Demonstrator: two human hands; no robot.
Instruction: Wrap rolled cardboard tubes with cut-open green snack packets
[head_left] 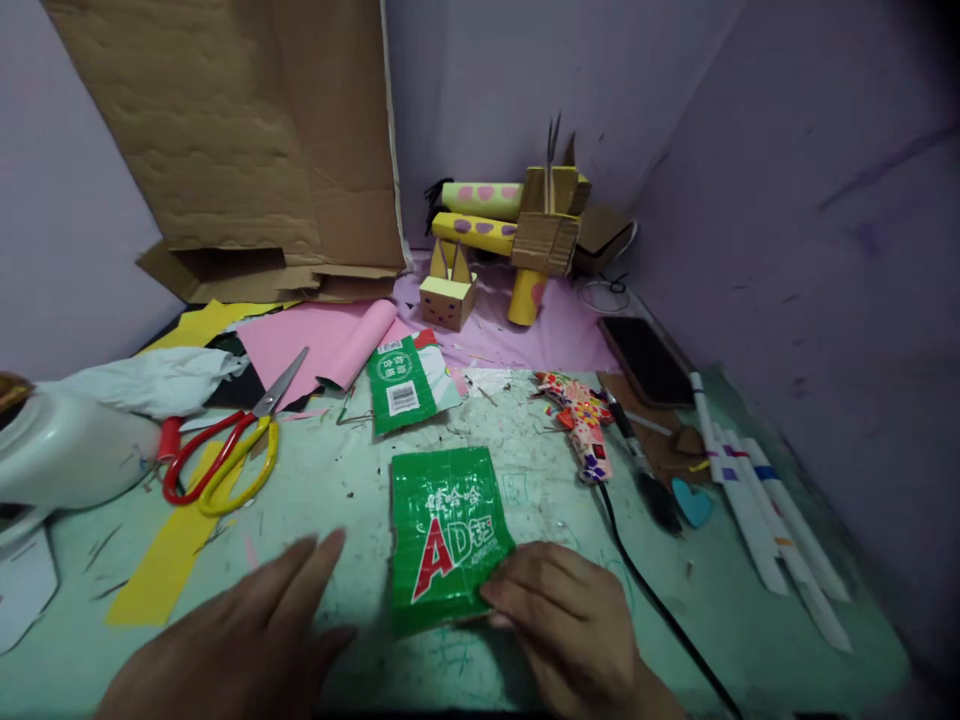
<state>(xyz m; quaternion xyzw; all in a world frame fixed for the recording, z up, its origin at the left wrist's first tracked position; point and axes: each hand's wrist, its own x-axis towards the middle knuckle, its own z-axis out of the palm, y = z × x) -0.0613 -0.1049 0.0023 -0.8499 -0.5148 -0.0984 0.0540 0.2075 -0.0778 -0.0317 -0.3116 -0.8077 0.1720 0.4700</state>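
Note:
A flat green piece of packaging [444, 525] with white characters and a red "AD" lies on the pale green table [337, 480] in front of me. My right hand [574, 625] pinches its near right corner with bent fingers. My left hand [240, 640] hovers left of the piece, fingers stretched out and together, holding nothing. A second green packaging piece [405, 382] with a barcode lies further back.
Two pairs of scissors, red [206, 455] and yellow [244, 475], lie at the left beside a yellow paper strip [161, 560]. Pink paper [322, 340], a cardboard sheet [255, 140], a cardboard-and-tube model [517, 225], a phone [646, 358], a black cable [660, 610] and white rolled sticks [757, 510] surround the table.

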